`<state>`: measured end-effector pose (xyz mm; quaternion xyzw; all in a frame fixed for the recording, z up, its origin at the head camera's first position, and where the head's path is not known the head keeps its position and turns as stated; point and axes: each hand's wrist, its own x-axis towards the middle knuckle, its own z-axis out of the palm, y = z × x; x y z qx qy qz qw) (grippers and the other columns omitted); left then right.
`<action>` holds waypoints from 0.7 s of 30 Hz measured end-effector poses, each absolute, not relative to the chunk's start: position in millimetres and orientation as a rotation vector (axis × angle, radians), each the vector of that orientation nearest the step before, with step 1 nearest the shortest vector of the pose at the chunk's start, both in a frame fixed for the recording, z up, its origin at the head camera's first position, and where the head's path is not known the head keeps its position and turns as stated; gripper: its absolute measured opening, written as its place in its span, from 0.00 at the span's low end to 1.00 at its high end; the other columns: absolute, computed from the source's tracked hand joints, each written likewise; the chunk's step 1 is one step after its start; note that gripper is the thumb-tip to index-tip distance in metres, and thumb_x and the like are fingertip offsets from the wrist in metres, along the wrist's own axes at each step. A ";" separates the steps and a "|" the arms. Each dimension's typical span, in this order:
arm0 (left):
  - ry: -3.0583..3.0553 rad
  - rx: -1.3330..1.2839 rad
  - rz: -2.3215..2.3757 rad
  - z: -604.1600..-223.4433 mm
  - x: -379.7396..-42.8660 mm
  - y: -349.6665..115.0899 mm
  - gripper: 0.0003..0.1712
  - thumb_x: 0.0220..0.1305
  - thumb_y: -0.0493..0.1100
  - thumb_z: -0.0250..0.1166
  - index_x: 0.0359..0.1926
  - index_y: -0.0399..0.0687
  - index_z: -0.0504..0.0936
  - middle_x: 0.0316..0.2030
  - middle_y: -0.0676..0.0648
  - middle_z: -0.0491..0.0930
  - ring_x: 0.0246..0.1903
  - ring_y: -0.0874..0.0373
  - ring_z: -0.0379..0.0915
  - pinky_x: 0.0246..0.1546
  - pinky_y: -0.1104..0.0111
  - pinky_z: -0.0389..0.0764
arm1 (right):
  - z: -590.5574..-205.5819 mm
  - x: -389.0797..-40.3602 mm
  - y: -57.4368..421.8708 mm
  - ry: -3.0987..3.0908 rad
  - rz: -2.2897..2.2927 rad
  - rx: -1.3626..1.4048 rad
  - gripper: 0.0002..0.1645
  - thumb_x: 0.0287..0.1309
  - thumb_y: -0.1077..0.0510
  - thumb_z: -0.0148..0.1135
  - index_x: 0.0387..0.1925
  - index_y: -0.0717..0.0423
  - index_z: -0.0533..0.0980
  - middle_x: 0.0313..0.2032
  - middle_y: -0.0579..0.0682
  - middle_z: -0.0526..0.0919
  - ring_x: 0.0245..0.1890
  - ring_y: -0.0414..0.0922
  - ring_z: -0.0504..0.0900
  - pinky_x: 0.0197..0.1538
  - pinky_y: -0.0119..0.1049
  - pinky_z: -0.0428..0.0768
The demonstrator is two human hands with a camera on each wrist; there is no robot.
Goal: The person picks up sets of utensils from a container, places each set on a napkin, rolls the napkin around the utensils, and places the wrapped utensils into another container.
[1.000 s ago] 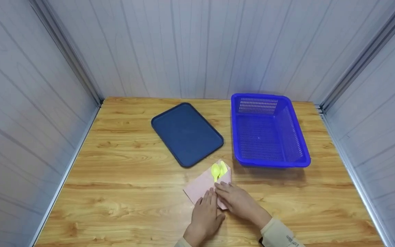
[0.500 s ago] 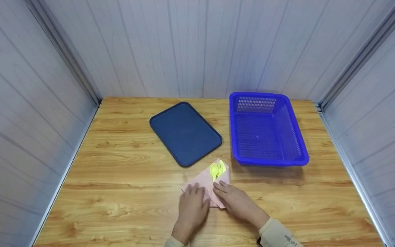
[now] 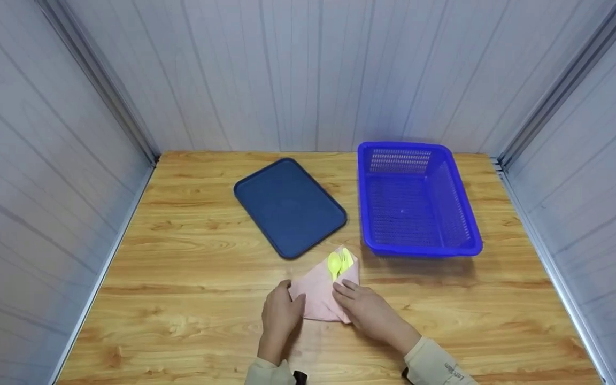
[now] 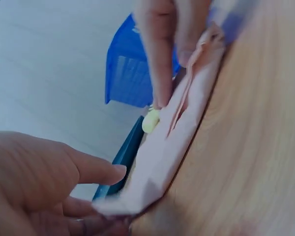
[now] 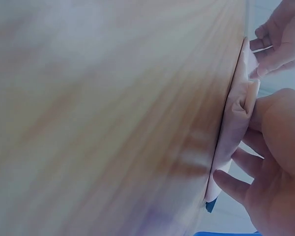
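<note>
A pink cloth napkin [image 3: 316,294] lies folded on the wooden table, its right part turned over a yellow spoon [image 3: 335,263] and a yellow fork [image 3: 344,260]. Only the upper ends of the cutlery show. At the napkin's left corner, my left hand [image 3: 281,311] has its fingers curled under the cloth and its thumb above; in the left wrist view that corner [image 4: 119,204] is slightly raised. My right hand [image 3: 369,313] rests with extended fingers on the folded-over right part, pressing it near the spoon's handle, as the right wrist view shows from the side.
Behind the napkin lies a dark blue tray [image 3: 289,208], turned at an angle. A blue perforated basket [image 3: 420,251] stands to the right of it. Pale panel walls [image 3: 297,75] enclose the table [image 3: 179,299] at the back and both sides.
My left hand has moved left from the middle of the napkin to its left corner and taken hold of it there. My right hand has stayed in place on the fold.
</note>
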<state>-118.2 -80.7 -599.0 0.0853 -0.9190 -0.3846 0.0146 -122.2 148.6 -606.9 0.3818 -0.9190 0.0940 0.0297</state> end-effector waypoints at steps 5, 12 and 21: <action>-2.839 0.305 -1.321 -602.6 -115.7 -87.6 0.07 0.57 0.45 0.69 0.31 0.45 0.85 0.17 0.55 0.74 0.19 0.58 0.68 0.19 0.64 0.68 | -605.2 -122.0 148.3 -2.898 0.288 1.149 0.24 0.69 0.56 0.54 0.64 0.54 0.72 0.67 0.49 0.69 0.67 0.51 0.65 0.60 0.53 0.71; -2.584 0.117 -1.463 -609.8 -108.4 -79.0 0.13 0.59 0.39 0.68 0.20 0.50 0.75 0.18 0.56 0.69 0.21 0.61 0.65 0.22 0.68 0.69 | -605.8 -121.2 150.3 -2.917 0.305 1.143 0.24 0.70 0.56 0.53 0.65 0.53 0.72 0.67 0.49 0.68 0.67 0.52 0.65 0.60 0.54 0.71; -2.213 -0.150 -1.639 -606.3 -111.0 -41.5 0.11 0.60 0.32 0.66 0.24 0.47 0.77 0.26 0.55 0.77 0.29 0.62 0.73 0.33 0.69 0.77 | -603.5 -123.7 151.1 -2.886 0.290 1.160 0.29 0.65 0.57 0.57 0.67 0.52 0.69 0.67 0.48 0.69 0.66 0.52 0.67 0.58 0.53 0.72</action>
